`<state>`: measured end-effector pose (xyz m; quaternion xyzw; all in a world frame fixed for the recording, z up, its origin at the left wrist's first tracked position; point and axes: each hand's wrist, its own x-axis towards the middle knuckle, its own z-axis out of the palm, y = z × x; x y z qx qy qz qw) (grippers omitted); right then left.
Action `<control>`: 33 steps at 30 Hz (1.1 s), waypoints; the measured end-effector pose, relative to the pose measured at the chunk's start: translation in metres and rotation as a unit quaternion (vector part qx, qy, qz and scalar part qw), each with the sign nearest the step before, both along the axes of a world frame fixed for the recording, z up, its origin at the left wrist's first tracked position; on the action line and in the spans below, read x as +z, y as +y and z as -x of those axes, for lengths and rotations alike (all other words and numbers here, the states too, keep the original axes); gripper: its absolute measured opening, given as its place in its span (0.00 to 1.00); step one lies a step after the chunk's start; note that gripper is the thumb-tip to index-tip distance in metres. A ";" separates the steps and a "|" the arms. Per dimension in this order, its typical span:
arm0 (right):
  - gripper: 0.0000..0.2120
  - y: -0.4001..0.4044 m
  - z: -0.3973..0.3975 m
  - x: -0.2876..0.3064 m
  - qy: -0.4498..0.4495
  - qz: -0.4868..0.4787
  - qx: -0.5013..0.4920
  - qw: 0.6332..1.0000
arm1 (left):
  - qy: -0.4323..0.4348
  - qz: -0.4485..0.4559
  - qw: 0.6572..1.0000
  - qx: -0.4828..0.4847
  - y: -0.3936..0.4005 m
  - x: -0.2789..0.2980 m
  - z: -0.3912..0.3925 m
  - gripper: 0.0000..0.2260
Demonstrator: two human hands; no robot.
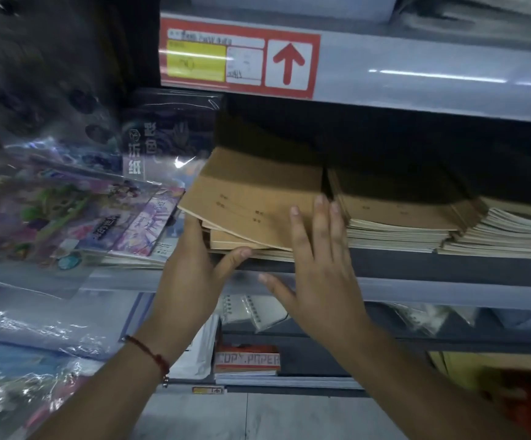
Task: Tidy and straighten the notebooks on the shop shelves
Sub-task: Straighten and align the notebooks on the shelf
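Both forearms are seen reaching up to the shelf (384,265), where the skewed stack of brown notebooks (251,204) at its front edge is gripped underneath by the left hand (194,265) and touched by the flat, open-fingered right hand (318,258) on its right corner.

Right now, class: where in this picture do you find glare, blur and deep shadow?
Head view: glare streaks the plastic shelf-edge strip and cellophane-wrapped packs; motion blur smears the upper-left corner; deep shadow hides the shelf recess behind the brown notebooks.
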<state>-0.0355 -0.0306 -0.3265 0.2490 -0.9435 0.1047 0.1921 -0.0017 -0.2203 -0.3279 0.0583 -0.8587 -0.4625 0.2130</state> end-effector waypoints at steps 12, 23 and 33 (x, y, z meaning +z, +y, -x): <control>0.38 0.013 0.068 0.021 -0.071 -0.070 0.068 0.993 | 0.039 -0.188 0.981 0.010 0.012 -0.007 0.043 0.27; 0.40 0.018 0.075 -0.001 0.083 -0.160 0.058 0.982 | 0.012 0.126 0.991 0.036 0.017 -0.025 0.048 0.49; 0.24 0.011 0.077 0.012 -0.029 0.037 0.059 0.997 | 0.060 -0.154 0.986 0.000 0.020 -0.013 0.056 0.51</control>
